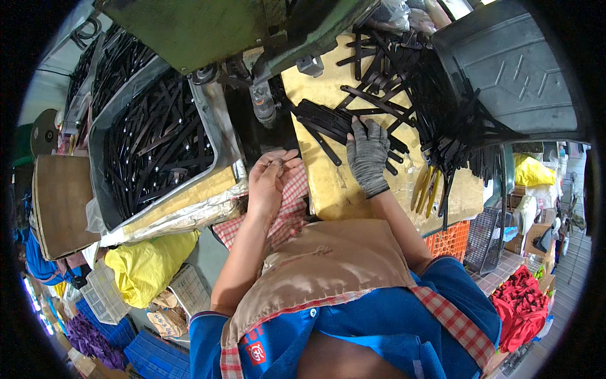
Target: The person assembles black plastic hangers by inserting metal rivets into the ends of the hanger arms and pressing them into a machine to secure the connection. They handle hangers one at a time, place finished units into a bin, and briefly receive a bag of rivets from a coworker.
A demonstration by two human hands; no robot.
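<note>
My left hand (pixel 276 173), bare, is raised over a red checked cloth (pixel 294 189), its thumb and fingers bent around something small and dark that I cannot make out. My right hand (pixel 368 154), in a grey knitted glove, rests its fingertips on a row of black flat strips with holes (pixel 326 121) lying side by side on the yellowish worktop (pixel 338 199). Whether it grips any strip is not plain. More black strips (pixel 431 99) are heaped beyond it to the right. Just left of the row stands a machine part with a clear cylinder (pixel 262 104).
A green machine body (pixel 227 28) overhangs the far side. At left a grey bin (pixel 215 166) holds many black strips. Yellow-handled pliers (pixel 428 189) lie at the worktop's right, near a tipped dark bin (pixel 516 76). An orange crate (pixel 450 240) stands below the right edge.
</note>
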